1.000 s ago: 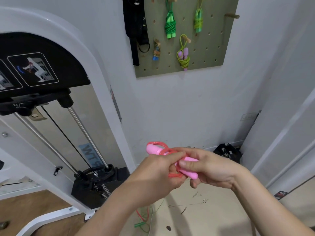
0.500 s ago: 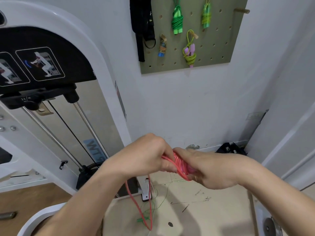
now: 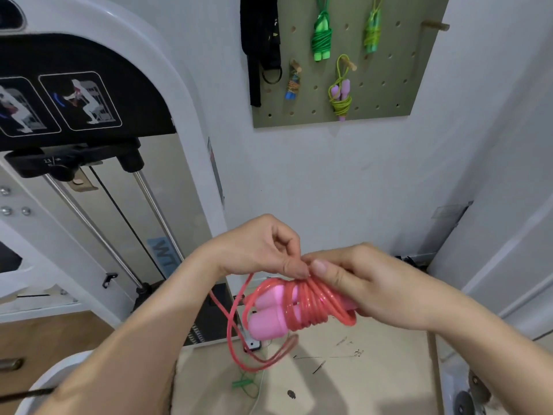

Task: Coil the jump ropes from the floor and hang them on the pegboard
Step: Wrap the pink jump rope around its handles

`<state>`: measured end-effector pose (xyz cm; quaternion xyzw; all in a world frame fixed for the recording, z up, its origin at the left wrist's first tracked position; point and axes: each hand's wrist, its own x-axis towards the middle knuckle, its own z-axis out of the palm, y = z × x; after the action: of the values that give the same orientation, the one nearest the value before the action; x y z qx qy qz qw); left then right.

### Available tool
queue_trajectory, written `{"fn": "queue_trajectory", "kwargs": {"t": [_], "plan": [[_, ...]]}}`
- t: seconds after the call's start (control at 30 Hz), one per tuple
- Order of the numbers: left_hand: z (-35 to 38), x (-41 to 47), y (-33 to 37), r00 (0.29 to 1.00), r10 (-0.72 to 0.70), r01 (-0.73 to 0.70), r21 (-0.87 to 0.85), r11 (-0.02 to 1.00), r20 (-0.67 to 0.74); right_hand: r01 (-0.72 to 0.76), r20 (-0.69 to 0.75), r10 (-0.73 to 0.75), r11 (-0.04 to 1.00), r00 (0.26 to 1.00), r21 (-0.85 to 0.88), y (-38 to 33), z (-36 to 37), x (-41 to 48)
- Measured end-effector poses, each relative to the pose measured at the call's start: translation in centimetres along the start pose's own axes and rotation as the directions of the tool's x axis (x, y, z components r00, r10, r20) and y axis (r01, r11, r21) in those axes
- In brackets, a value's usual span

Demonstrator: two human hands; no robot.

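1. Head view: the right hand [image 3: 374, 283] gripped the jump rope [image 3: 308, 304] by its paired handles [image 3: 266, 324], well below the pegboard [image 3: 395, 94]; the left hand [image 3: 260, 250] pinched a wrap.
2. The rope looked light, springy and slick, so it was best held across the wraps.

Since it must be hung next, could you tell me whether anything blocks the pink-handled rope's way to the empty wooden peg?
Nothing visible does: only bare white wall lies between the pink-handled coral-corded jump rope and the empty wooden peg on the olive pegboard. A loose loop of cord hangs uncoiled below it.
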<state>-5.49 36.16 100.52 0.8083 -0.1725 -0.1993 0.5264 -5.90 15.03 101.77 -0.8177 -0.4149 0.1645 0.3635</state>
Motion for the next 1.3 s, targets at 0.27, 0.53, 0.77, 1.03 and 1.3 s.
{"fn": "queue_trajectory", "kwargs": {"t": [0.27,0.53,0.77,1.03,1.3], "plan": [[2.4,1.3,-3.2,0.994,0.096,-0.059,-0.505,0.861,0.046,-0.09,-0.109,0.174,0.842,0.979,0.532,0.9,0.3,0.4],[5.8,2.7,-7.7,0.864,-0.225,0.024,-0.409,0.912,-0.451,-0.048,-0.136,0.257,0.6,0.957,0.798,0.9,1.4,0.9],[9.0,2.3,-4.0,0.802,-0.158,0.036,-0.218,0.975,-0.576,0.055,-0.381,0.539,0.524,0.751,0.85,3.8,4.0,2.2],[9.2,0.0,-2.5,0.919,0.227,0.191,0.866,0.463,-0.323,-0.278,-0.644,0.398,0.917,0.654,0.285,6.8,4.6,2.3],[7.2,-0.4,-1.4,0.946,0.311,0.032,0.981,0.193,-0.092,-0.455,-0.565,0.269,0.864,0.78,-0.216,5.7,4.6,1.9]]}}
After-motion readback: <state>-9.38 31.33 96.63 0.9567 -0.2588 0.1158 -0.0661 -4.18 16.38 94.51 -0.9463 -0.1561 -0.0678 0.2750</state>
